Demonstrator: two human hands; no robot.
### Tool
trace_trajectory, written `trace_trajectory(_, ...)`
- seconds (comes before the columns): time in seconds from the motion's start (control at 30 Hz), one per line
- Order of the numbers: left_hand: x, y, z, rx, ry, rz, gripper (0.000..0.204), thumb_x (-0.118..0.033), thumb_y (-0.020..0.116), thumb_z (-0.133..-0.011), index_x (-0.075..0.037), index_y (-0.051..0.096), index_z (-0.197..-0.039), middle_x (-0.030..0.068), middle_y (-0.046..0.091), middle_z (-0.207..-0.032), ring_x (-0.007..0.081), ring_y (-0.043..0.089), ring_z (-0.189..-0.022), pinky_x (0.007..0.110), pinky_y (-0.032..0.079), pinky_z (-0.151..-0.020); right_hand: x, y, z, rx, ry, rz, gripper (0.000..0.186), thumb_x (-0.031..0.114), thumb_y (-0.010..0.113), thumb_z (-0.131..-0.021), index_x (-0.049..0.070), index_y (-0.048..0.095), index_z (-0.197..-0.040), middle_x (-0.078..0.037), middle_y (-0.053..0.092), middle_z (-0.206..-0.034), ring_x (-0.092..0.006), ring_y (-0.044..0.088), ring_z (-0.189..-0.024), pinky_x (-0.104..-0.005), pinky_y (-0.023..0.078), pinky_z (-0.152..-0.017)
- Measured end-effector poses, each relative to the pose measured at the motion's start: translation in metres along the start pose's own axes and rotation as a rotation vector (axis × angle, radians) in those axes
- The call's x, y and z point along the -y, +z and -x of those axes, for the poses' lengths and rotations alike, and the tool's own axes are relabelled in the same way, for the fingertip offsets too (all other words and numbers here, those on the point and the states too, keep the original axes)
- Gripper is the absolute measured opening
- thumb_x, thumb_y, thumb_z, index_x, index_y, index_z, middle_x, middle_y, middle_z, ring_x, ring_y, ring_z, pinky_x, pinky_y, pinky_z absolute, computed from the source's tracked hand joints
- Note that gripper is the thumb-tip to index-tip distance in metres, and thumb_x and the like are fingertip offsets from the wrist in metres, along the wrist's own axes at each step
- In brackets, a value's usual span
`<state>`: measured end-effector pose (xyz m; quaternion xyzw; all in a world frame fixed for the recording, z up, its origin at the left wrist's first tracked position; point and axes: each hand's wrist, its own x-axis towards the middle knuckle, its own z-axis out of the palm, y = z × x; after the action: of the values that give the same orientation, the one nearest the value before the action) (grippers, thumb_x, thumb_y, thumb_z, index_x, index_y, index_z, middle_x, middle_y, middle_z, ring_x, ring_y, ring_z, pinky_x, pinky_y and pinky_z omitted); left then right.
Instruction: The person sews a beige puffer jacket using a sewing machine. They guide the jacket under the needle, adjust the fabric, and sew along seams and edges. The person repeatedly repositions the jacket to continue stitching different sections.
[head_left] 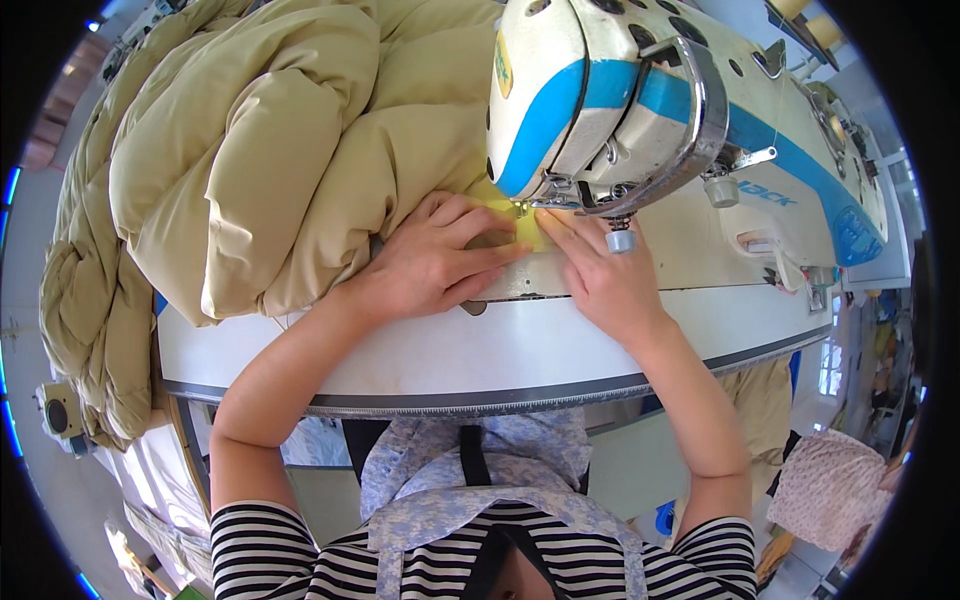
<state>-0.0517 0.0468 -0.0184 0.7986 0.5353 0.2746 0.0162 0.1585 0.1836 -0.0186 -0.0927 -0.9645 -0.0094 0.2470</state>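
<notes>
A beige padded garment (270, 160), puffy and thickly folded, is heaped on the left of the sewing table, and a part of it runs toward the needle area of a white and blue sewing machine (610, 110). My left hand (440, 255) rests beside the garment, its fingers spread and stretched toward the presser foot (522, 209). On the other side of the foot lies my right hand (610, 275), fingers extended, tips close to the needle. Yellow light falls around the fingertips. The cloth right beneath them is mostly hidden by the hands and machine head.
The white table (400, 355) has a dark front edge with a measuring tape (480, 408) along it. A curved metal guard (700, 110) fronts the machine head. Patterned pale cloth (830, 490) hangs at the right. A small boxy device (60, 410) sits at the far left.
</notes>
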Motion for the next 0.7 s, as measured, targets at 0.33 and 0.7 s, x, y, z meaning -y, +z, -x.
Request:
trace_trajectory(0.33, 0.002, -0.001, -0.007, 0.001, -0.02, 0.002, 0.035, -0.015, 0.069, -0.085, -0.019, 0.07, -0.12, 0.007, 0.06, -0.116, 0.0295, 0.052, -0.109, 0.041, 0.041, -0.095, 0.001, -0.003, 0.001, 0.032, 0.098, -0.012, 0.04, 0.007, 0.064, -0.083, 0.011, 0.066, -0.122, -0.004, 0.071, -0.105, -0.0221, 0.061, -0.103, -0.0499, 0.039, -0.103)
trace_trajectory(0.7, 0.013, -0.005, -0.012, -0.02, -0.036, 0.032, 0.034, -0.014, 0.069, -0.086, -0.019, 0.07, -0.12, 0.0068, 0.061, -0.113, 0.0301, 0.052, -0.107, 0.04, 0.042, -0.094, -0.002, 0.004, -0.007, -0.002, 0.115, -0.028, 0.027, 0.008, 0.06, -0.088, 0.009, 0.068, -0.114, -0.005, 0.07, -0.104, -0.0235, 0.062, -0.098, -0.0487, 0.041, -0.1)
